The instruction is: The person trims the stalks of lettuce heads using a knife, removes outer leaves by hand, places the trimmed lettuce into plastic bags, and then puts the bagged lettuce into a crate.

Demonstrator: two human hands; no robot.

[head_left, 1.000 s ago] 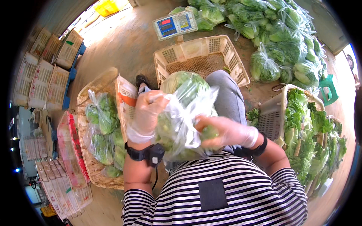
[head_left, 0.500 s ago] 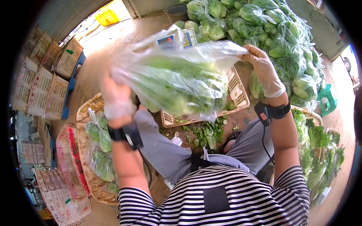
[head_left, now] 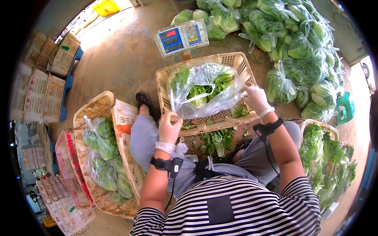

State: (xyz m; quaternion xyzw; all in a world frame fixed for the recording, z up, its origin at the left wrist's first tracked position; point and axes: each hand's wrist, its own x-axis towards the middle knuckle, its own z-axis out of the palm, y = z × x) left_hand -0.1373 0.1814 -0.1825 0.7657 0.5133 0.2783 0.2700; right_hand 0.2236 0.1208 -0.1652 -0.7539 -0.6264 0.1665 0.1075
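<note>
A clear plastic bag of leafy lettuce (head_left: 204, 92) lies in the beige perforated crate (head_left: 205, 124) in front of me, its top loose and gaping. My left hand (head_left: 170, 128) pinches the bag at the near left, just outside the crate's rim. At the bag's right side, my right hand (head_left: 256, 98) has its fingers closed on the plastic. Both hands wear clear gloves. Behind the crate, a digital scale display (head_left: 181, 37) stands on a post. Loose lettuce leaves (head_left: 218, 141) lie on the floor between my legs.
At my left, a crate (head_left: 82, 155) holds bagged greens (head_left: 106, 177). Stacked crates (head_left: 37, 96) stand farther left. Bagged lettuces (head_left: 281, 88) pile up at back right, beside a green plastic object (head_left: 345, 108). A crate of loose lettuce (head_left: 323, 165) stands at my right.
The bag was at my lap, then lifted and spread between both hands over the crate. It now rests inside the crate, my hands lower at its edges.
</note>
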